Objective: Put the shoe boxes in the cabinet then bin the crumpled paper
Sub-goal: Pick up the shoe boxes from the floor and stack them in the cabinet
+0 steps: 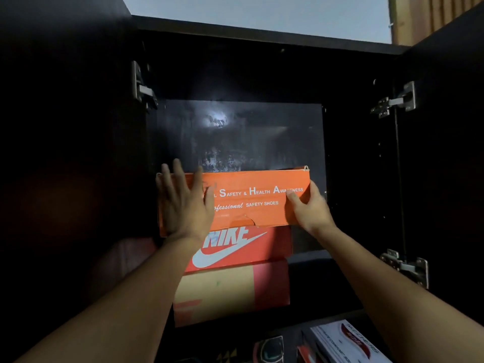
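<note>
**Both hands on the orange box at the top of the stack**

Both arms reach up and forward into an open dark cabinet (262,74), forearms bare, wrists bent back slightly. The left hand (183,203) lies flat against the left end of the orange box (251,200), palm pressed to its front face, fingers spread and straight, their tips rising just above the box's top edge; it grasps nothing, only pushes or steadies. The right hand (309,205) grips the box's right end: the thumb lies across the front face over the printed text, and the other fingers wrap round the side out of sight.

The orange box sits inside the cabinet on top of a red box (243,247), which in turn rests on a tan box (230,286) with a red band at its right and lower left. The three form one stack toward the left of the cabinet's middle.

White print on the orange box reads "SAFETY & HEALTH AWARENESS", partly covered by the thumb, and below it "…ofessional SAFETY SHOES", the first letters hidden by the left hand. A torn notch shows in its lower edge. The red box bears "NIKE" and the swoosh in white.

Below the cabinet, at the lower right, lies a white box (348,344) with red markings; its lettering is too blurred to read. Metal hinges (398,100) show on both open doors.
</note>
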A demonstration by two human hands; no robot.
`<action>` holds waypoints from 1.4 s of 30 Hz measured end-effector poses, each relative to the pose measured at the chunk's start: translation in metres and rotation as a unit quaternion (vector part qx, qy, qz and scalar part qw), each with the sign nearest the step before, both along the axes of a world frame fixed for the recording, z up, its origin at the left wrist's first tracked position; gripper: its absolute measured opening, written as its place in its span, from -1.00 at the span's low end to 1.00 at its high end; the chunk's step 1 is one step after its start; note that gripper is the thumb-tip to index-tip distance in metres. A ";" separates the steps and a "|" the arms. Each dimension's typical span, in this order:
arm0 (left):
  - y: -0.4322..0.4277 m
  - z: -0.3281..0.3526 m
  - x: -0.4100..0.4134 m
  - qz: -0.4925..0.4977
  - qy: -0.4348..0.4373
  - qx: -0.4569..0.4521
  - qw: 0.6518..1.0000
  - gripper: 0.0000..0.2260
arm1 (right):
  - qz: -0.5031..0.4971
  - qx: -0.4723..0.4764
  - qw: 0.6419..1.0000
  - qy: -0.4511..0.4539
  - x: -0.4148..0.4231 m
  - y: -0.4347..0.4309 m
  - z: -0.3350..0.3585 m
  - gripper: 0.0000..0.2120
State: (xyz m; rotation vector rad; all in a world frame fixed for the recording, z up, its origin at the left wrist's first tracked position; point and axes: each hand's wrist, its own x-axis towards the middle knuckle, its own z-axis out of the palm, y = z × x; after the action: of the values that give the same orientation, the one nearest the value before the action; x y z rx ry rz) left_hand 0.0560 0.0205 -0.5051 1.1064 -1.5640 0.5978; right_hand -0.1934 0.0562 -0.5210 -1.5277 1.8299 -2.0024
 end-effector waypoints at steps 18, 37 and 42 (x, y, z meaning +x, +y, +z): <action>-0.038 0.021 0.004 0.005 -0.138 0.314 0.939 -0.26 | -0.035 0.183 0.964 0.190 0.005 -0.035 -0.013 -0.27; 0.117 -0.199 -0.109 -0.340 -0.168 0.319 0.868 -0.71 | -0.139 0.202 0.966 0.082 -0.027 0.245 -0.269 -0.43; 0.163 -0.258 -0.167 -0.453 -0.191 0.371 0.787 -0.64 | -0.232 0.225 0.945 0.056 -0.034 0.320 -0.323 -0.49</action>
State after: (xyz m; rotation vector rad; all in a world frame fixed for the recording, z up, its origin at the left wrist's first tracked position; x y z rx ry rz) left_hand -0.1111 0.1830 -0.7635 0.6019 -2.5318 -0.5502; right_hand -0.2279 0.3760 -0.8443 -1.1735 2.6587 -1.4739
